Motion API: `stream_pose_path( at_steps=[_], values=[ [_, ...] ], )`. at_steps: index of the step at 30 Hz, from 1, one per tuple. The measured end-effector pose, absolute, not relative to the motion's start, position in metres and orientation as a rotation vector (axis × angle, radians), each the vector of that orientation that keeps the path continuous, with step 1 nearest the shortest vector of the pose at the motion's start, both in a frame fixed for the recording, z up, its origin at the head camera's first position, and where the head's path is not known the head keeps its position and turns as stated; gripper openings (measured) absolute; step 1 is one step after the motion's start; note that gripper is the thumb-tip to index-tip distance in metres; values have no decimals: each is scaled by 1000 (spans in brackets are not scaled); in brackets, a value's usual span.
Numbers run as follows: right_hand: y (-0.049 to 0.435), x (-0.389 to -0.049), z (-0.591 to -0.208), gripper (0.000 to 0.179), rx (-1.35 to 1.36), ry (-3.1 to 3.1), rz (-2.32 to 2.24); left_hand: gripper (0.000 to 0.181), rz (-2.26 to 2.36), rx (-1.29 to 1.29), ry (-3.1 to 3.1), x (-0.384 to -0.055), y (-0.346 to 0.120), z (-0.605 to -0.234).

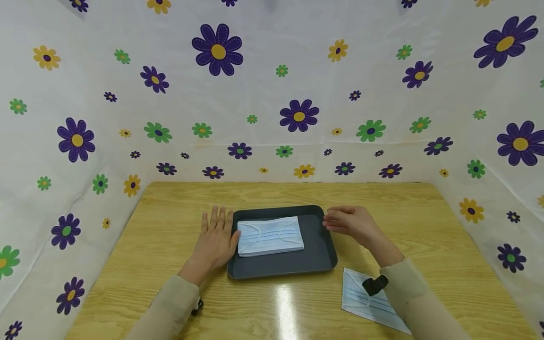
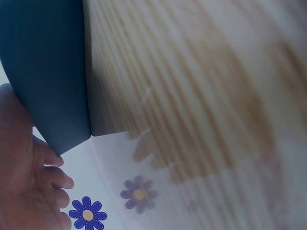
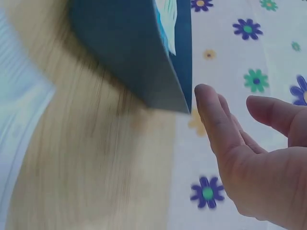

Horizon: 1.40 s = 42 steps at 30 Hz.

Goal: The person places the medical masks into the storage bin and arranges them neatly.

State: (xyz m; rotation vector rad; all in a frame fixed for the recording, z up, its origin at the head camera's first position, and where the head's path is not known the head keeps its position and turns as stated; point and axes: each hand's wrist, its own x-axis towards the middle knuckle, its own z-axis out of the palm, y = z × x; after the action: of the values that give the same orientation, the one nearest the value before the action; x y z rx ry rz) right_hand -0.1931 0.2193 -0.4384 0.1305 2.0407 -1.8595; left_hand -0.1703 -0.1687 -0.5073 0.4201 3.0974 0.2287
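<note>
A dark grey tray (image 1: 316, 250) lies on the table with a stack of light blue face masks (image 1: 270, 237) in its left part, ear loops on top. Along the tray's left side, my left hand (image 1: 216, 243) has its fingers straight and the thumb at the rim. In the left wrist view the left hand (image 2: 29, 177) shows beside the tray wall (image 2: 45, 72). At the upper right corner, my right hand (image 1: 350, 224) points its extended fingers towards the rim. The right wrist view shows the right hand (image 3: 259, 163) with thumb and fingers apart, nothing between them.
Another face mask (image 1: 361, 297) lies on the wooden table (image 1: 178, 203), right of the tray and partly under the right forearm in view. A white flowered cloth (image 1: 255, 94) hangs behind and on both sides of the table.
</note>
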Motion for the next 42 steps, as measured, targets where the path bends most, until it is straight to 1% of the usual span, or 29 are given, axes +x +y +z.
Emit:
stream_pose_path(
  at_steps=[5, 14, 20, 24, 28, 30, 36, 42],
  values=[
    [255, -172, -432, 61, 106, 2076, -1846, 71, 225, 425, 3099, -172, -169, -507],
    [312, -136, -434, 61, 126, 2150, -1738, 71, 225, 418, 3091, -171, -173, -506],
    [341, -114, -440, 43, 198, 2076, -1768, 71, 238, 429, 3095, -171, -172, -506],
    [357, -100, -446, 30, 295, 2013, -1809, 71, 236, 438, 3107, -172, -171, -507],
    [373, -85, -452, 20, 379, 1949, -1828, 70, 226, 444, 3117, -172, -170, -507],
    [380, -79, -457, 19, 415, 1933, -1813, 70, 225, 443, 3114, -173, -170, -507],
    [398, -66, -468, 25, 509, 1916, -1746, 70, 217, 448, 3108, -173, -170, -508],
    [406, -58, -473, 21, 603, 1880, -1703, 70, 236, 451, 3113, -171, -169, -510]
  ],
)
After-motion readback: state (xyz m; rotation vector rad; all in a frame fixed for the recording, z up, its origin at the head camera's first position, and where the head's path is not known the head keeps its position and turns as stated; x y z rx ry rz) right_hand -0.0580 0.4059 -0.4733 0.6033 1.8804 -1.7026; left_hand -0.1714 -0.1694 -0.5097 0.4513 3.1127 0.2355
